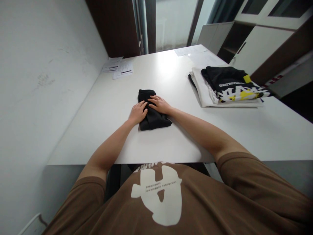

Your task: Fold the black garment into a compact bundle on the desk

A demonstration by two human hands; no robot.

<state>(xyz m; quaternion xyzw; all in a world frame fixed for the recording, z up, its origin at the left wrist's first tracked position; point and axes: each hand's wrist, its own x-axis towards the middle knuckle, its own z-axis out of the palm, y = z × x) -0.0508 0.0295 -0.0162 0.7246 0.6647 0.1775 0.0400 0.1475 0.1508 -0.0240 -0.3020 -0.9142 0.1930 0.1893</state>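
A black folded garment (155, 119) lies flat on the white table in front of me; its exact kind does not show. My left hand (138, 112) rests on its left edge, fingers stretched out over the cloth. From the right, my right hand (160, 105) lies on its upper part with the fingers spread. The two hands are close together, fingertips nearly meeting. Neither one grips the cloth; both lie flat on top. The garment's lower right corner sticks out past the rest.
To the right on the table (102, 130) sits a stack of folded clothes (230, 86), black on white, with yellow and white print. Paper sheets (122, 69) lie at the far left, by the wall (44, 98). More papers (190, 51) are at the far edge. White cabinets (261, 49) stand behind.
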